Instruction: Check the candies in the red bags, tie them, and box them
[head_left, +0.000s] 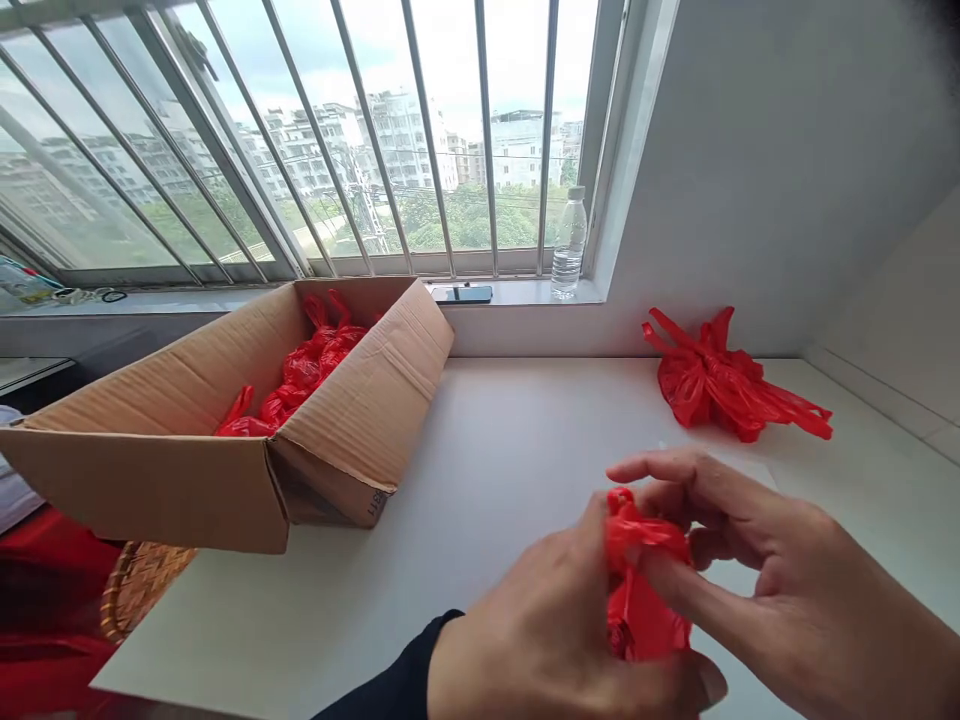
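Note:
Both hands are at a small red plastic bag (649,610) above the white table (495,450). My left hand (555,620) is closed round its side, with the thumb low against it. At its gathered top, my right hand (739,560) pinches the plastic between thumb and fingers, the index finger raised. What the bag contains is hidden. Beyond my right hand lies a crumpled bunch of red plastic bags (712,375) near the wall. An open cardboard box (360,390) stands on the left, holding several red plastic bundles (300,375).
On the windowsill stand a clear water bottle (570,245) and a flat dark phone-like object (465,294). A barred window (405,150) is behind them. Below the box's left end, a woven basket (142,580) shows beside red material (45,600) at the table's edge.

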